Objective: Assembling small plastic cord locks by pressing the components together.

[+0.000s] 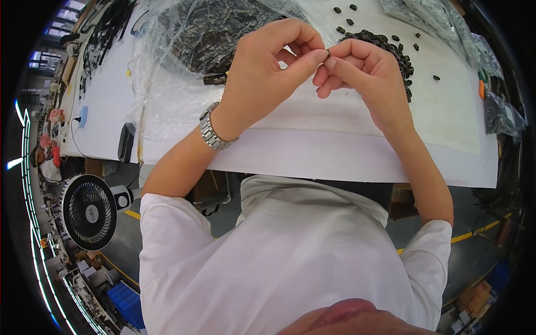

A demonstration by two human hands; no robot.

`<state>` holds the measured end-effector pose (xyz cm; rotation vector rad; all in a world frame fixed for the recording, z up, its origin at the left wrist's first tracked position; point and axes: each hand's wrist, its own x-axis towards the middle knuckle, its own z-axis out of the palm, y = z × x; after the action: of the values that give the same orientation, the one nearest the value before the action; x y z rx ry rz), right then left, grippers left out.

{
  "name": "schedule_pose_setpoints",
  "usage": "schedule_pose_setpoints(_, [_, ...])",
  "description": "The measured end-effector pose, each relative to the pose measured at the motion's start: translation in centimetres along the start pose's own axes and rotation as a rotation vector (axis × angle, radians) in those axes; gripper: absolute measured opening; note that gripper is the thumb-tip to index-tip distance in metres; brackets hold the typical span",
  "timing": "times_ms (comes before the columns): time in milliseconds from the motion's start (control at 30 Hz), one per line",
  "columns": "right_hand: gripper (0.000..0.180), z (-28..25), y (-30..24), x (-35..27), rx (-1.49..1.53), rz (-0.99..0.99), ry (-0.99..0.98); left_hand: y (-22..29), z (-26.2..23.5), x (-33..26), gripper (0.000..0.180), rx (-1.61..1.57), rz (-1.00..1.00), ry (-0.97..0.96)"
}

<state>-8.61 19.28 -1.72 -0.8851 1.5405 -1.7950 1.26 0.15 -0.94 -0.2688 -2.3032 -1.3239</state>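
Note:
My left hand (pixel 267 70), with a metal watch (pixel 211 131) on its wrist, is raised over the table, thumb and forefinger pinched together. Its fingertips meet those of my right hand (pixel 365 70), which is pinched too. A tiny dark bit shows where the fingertips join; it is too small and covered to name. Behind my right hand lies a pile of small black pieces (pixel 403 66), partly hidden by it. A clear plastic bag (pixel 195 33) full of dark parts lies behind my left hand.
The white table (pixel 441 128) has its front edge close to my body. Loose black pieces (pixel 436 77) lie at the right. Dark cables (pixel 106 33) are at far left, a black case (pixel 127 142) near the left edge. A fan (pixel 89 212) stands at left; plastic bags (pixel 430 25) lie at back right.

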Motion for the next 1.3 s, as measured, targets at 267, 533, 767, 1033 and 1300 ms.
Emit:
schedule_pose_setpoints(267, [0.024, -0.8, 0.4, 0.4, 0.064, -0.011, -0.041, -0.1, -1.0, 0.3, 0.012, -0.281, -0.271, -0.186])
schedule_pose_setpoints(533, [0.028, -0.6, 0.1, 0.2, 0.13, 0.106, -0.016, 0.4, 0.0, 0.0, 0.015, -0.231, -0.222, -0.014])
schedule_pose_setpoints(767, [0.026, -0.4, 0.4, 0.1, 0.086, 0.029, -0.033, 0.0, 0.2, -0.1, 0.014, -0.252, -0.224, -0.019])
schedule_pose_setpoints(1033, [0.025, -0.4, 0.5, 0.0, 0.053, -0.015, -0.017, 0.2, 0.0, 0.1, 0.016, -0.202, -0.248, -0.069])
schedule_pose_setpoints(1300, [0.025, 0.1, 0.4, 0.0, 0.008, -0.053, -0.013, -0.1, -0.2, -0.3, 0.015, -0.249, -0.235, -0.056])
